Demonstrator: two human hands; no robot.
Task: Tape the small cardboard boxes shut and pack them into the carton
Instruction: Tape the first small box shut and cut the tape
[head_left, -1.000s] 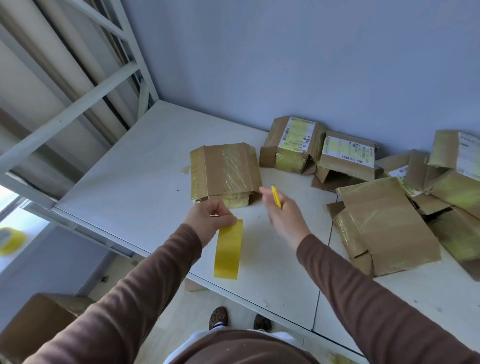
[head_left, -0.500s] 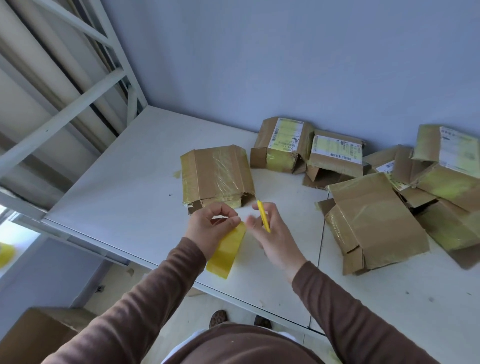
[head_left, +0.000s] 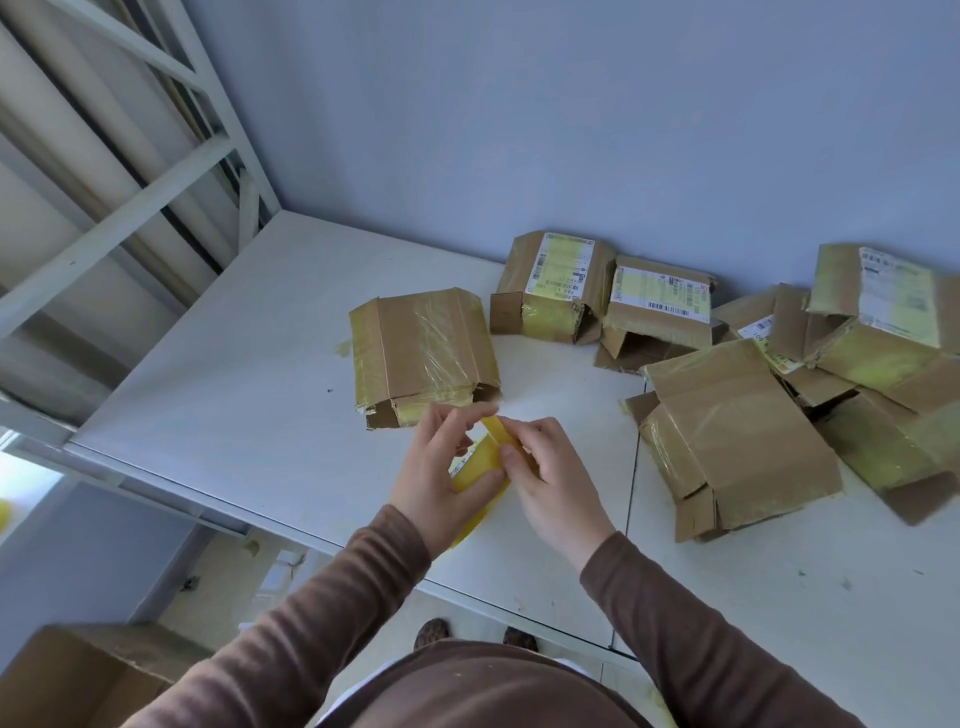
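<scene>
Across the white table (head_left: 218, 395) in front of me, a heap of small cardboard boxes (head_left: 841, 395) sits at the far right against the wall, some with flaps gaping, some bearing shipping labels. Down on the floor at lower left, the carton (head_left: 78, 680) shows its brown edge. Nearer, one taped box (head_left: 423, 353) lies alone, just beyond my fingers, its near end ragged. Over the table edge, my left hand (head_left: 441, 483) curls round a strip of yellow tape (head_left: 480, 462), and my right hand (head_left: 550, 478) pinches the strip's top end, both hands touching each other.
</scene>
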